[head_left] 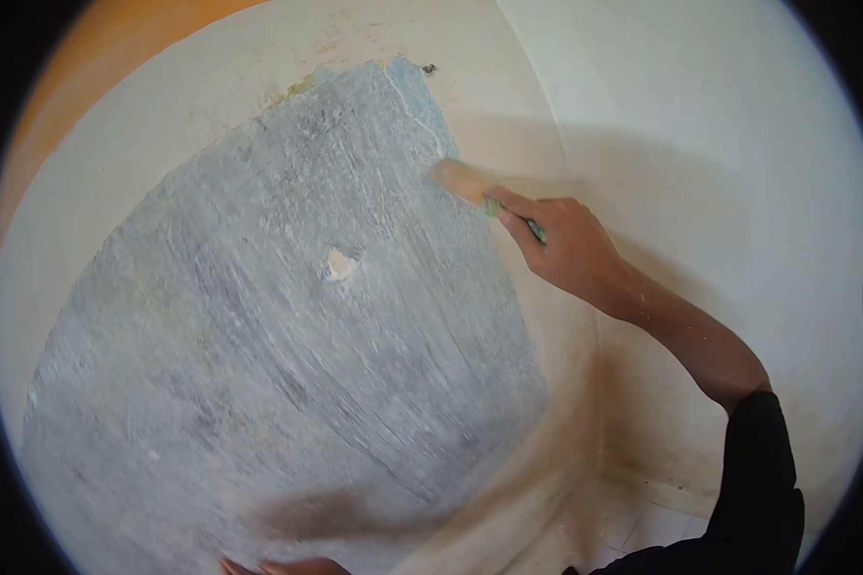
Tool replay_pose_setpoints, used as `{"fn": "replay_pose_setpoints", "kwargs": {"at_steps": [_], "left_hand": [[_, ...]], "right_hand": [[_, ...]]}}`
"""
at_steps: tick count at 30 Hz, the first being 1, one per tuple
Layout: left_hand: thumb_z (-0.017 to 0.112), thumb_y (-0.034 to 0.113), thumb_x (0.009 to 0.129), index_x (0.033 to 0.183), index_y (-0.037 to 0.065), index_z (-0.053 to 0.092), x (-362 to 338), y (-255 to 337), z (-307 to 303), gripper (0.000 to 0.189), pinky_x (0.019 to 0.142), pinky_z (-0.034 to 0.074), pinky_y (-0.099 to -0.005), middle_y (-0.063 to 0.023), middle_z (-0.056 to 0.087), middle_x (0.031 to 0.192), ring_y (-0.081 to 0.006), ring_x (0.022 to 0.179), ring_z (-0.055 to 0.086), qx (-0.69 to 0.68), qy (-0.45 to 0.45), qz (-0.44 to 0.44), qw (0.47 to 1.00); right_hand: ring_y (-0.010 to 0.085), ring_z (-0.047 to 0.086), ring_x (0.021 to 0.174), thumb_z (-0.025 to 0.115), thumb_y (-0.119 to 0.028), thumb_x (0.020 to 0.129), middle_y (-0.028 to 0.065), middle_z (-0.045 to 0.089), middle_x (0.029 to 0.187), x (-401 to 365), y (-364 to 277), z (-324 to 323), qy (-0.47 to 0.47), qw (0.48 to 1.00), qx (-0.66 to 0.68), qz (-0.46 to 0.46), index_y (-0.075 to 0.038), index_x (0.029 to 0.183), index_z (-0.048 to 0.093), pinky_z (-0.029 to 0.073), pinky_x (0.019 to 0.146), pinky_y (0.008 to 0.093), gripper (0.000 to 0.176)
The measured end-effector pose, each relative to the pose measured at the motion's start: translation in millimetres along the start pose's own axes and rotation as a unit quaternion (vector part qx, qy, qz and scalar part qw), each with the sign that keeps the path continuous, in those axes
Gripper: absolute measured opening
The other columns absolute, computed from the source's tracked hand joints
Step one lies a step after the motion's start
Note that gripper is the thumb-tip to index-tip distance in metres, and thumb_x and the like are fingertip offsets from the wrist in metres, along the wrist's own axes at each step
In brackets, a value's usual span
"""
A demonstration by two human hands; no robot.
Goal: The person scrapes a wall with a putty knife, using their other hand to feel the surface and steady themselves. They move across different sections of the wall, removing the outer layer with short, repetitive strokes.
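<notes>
My right hand (566, 240) is closed round the green handle of a flat hand tool (462, 182). The tool's tan, broad head is smeared by motion, so I cannot tell whether it is a brush or a scraper. Its tip lies over the upper right edge of a large grey patch (288, 335) on the wall, where the patch meets cream paint. At the bottom edge of the view, only the upper part of my left hand (292, 566) shows, its fingers apart and low against the grey patch. The rest of that hand is cut off.
Cream wall (201, 72) borders the patch, with an orange band (115, 57) at the upper left. A pale wall (719, 172) meets it at a corner on the right. The patch has a small white chip (338, 265). Floor tiles (642, 527) show at the lower right.
</notes>
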State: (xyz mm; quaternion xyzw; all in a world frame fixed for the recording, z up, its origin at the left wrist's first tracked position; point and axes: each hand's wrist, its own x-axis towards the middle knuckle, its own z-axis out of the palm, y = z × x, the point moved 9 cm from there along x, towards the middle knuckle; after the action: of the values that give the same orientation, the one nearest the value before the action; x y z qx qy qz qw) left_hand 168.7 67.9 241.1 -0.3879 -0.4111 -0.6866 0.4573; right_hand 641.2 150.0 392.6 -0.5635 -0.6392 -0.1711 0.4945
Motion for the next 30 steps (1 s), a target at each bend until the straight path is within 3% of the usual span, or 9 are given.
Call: {"fn": "replay_pose_setpoints", "kwargs": {"at_steps": [1,2,3,5,8,10,15,18,30], "left_hand": [[0.036,0.032,0.108,0.125,-0.003,0.061,27.9,16.8,6.1,0.046,0.099,0.048,-0.0432,-0.0181,0.061,0.127,-0.0311,0.117,0.059,0.053,0.031,0.078,0.995],[0.033,0.029,0.108,0.129,-0.005,0.057,52.3,17.6,24.5,0.046,0.108,0.043,-0.049,-0.0211,0.055,0.134,-0.0365,0.126,0.053,0.018,-0.021,0.113,0.993],[0.034,0.027,0.108,0.127,-0.005,0.058,85.0,38.8,41.7,0.044,0.106,0.045,-0.0466,-0.0203,0.057,0.132,-0.0337,0.124,0.055,-0.075,-0.024,0.138,0.987],[0.039,0.022,0.107,0.122,-0.004,0.062,141.6,92.5,86.1,0.038,0.103,0.047,-0.0411,-0.016,0.061,0.128,-0.027,0.121,0.057,-0.236,-0.049,0.121,0.963],[0.053,0.009,0.1,0.122,0.005,0.065,185.6,157.9,151.8,0.025,0.084,0.052,-0.0346,-0.0119,0.067,0.111,-0.0202,0.098,0.064,-0.243,-0.082,0.142,0.956],[0.058,0.01,0.097,0.121,0.006,0.065,179.8,162.0,186.6,0.026,0.08,0.051,-0.0338,-0.0097,0.062,0.105,-0.0198,0.093,0.061,-0.232,-0.107,0.105,0.961],[0.056,0.011,0.096,0.126,0.009,0.063,160.7,175.4,187.9,0.03,0.099,0.042,-0.0418,-0.011,0.057,0.111,-0.0256,0.105,0.055,-0.09,-0.029,0.21,0.973],[0.057,0.012,0.095,0.126,0.01,0.062,161.1,172.0,193.7,0.031,0.105,0.036,-0.0459,-0.0113,0.056,0.116,-0.0272,0.114,0.052,-0.096,-0.077,0.188,0.974],[0.059,0.012,0.092,0.13,0.015,0.061,155.4,173.4,196.1,0.038,0.103,0.037,-0.0443,-0.01,0.055,0.12,-0.0256,0.115,0.051,-0.036,-0.064,0.205,0.976]], "right_hand": [[0.0286,0.056,0.054,0.052,-0.021,0.102,0.0165,0.061,0.064,7.4,-5.6,-7.1,0.024,0.999,-0.023,-0.025,-0.01,0.13,0.063,0.046,0.059,0.0405,0.032],[0.0314,0.061,0.058,0.052,-0.021,0.101,0.0162,0.062,0.065,15.2,-11.6,-14.7,0.051,0.996,-0.046,-0.05,-0.011,0.128,0.063,0.048,0.059,0.0438,0.031],[0.0314,0.061,0.058,0.052,-0.021,0.101,0.0162,0.062,0.065,24.4,-16.4,-15.7,0.042,0.997,-0.042,-0.054,-0.011,0.128,0.063,0.048,0.059,0.0438,0.031],[0.0335,0.061,0.059,0.052,-0.021,0.1,0.0164,0.062,0.065,36.4,-15.8,-21.9,0.035,0.999,-0.027,-0.013,-0.011,0.128,0.063,0.05,0.06,0.0454,0.032],[0.0366,0.063,0.062,0.052,-0.021,0.1,0.0173,0.063,0.066,4.2,-6.6,-6.5,0.056,0.995,-0.069,-0.054,-0.011,0.126,0.064,0.051,0.061,0.0462,0.031],[0.0387,0.063,0.064,0.053,-0.022,0.1,0.0194,0.063,0.068,-9.1,10.2,4.4,0.023,0.999,-0.031,-0.034,-0.011,0.128,0.063,0.051,0.062,0.0463,0.033],[0.0395,0.063,0.064,0.053,-0.024,0.1,0.0212,0.063,0.069,4.0,5.8,-9.1,0.018,0.999,0.03,-0.022,-0.012,0.129,0.064,0.05,0.063,0.0459,0.034],[0.0391,0.066,0.067,0.052,-0.022,0.099,0.0194,0.066,0.069,-8.4,17.3,-7.4,-0.005,1.0,0.017,-0.007,-0.011,0.123,0.066,0.053,0.065,0.0489,0.03],[0.0359,0.064,0.061,0.053,-0.022,0.099,0.0183,0.063,0.064,-20.1,30.9,14.1,0.023,0.999,0.028,-0.034,-0.011,0.128,0.064,0.051,0.061,0.0477,0.033]]}}
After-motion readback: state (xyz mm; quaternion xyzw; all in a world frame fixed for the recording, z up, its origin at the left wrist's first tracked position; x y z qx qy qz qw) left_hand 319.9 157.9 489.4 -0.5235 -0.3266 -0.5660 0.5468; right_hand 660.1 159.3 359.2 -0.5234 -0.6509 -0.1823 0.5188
